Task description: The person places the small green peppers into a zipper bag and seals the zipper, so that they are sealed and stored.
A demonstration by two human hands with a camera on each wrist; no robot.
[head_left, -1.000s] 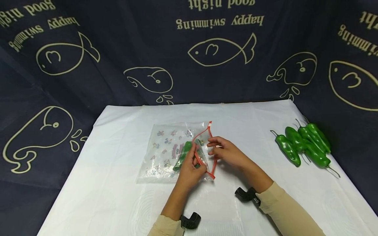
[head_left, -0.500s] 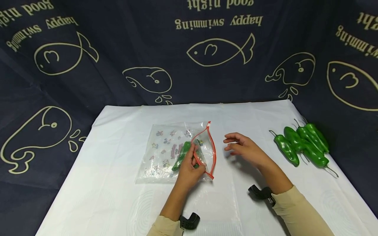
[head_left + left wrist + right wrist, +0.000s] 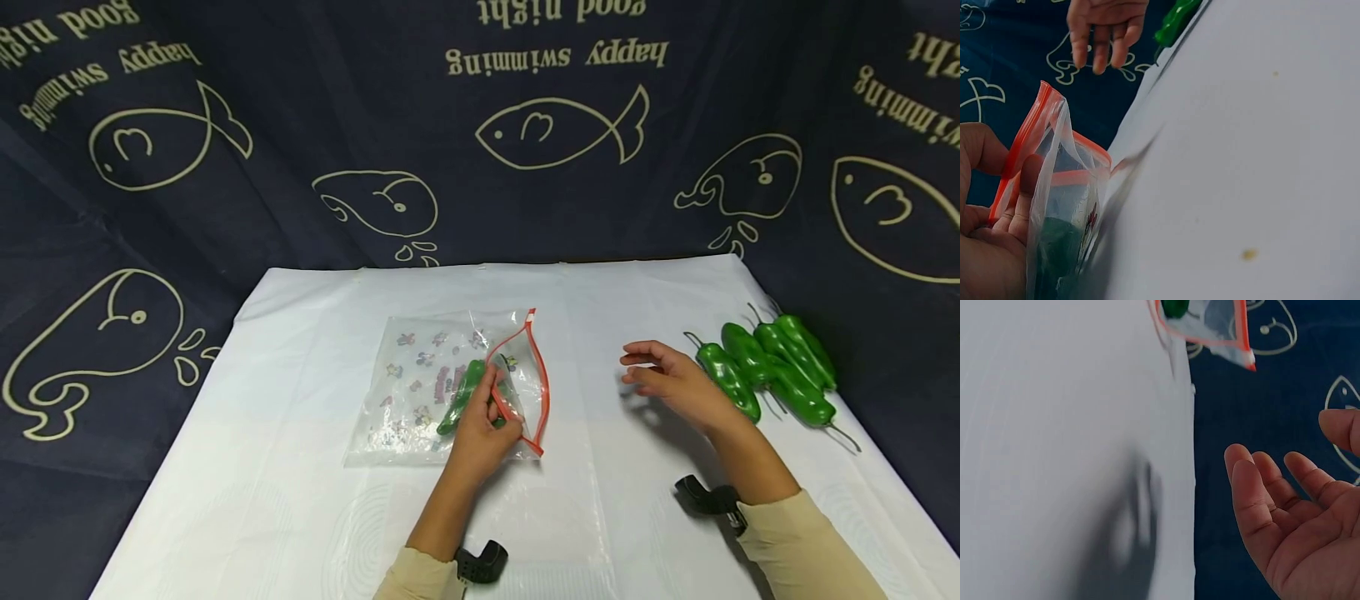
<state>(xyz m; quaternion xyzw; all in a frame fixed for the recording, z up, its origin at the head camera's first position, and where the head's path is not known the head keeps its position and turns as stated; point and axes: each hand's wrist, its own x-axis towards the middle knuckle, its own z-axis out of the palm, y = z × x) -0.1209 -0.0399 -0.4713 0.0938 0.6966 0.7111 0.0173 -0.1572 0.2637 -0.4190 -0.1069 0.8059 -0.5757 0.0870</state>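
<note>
A clear printed zip bag (image 3: 408, 392) with a red-orange zip lies on the white table, its mouth parted towards the right. My left hand (image 3: 482, 433) pinches the near lip of that mouth between thumb and fingers; the left wrist view shows the zip edge (image 3: 1029, 125) in its grip. Inside the bag is a green pepper (image 3: 461, 396), partly covered by the left hand. My right hand (image 3: 678, 383) is above the table with loosely bent fingers and nothing in them, just left of several green peppers (image 3: 727, 379). The right wrist view shows its palm (image 3: 1310, 544) bare.
The green peppers lie in a cluster near the right edge of the white table (image 3: 300, 350). A dark blue cloth (image 3: 570, 217) with fish and whale drawings hangs behind and beside the table. Each wrist wears a black camera mount (image 3: 483, 562).
My right hand has left the bag's mouth and moved right across the table towards the green peppers. The left hand keeps its pinch on the bag, which stays in place.
</note>
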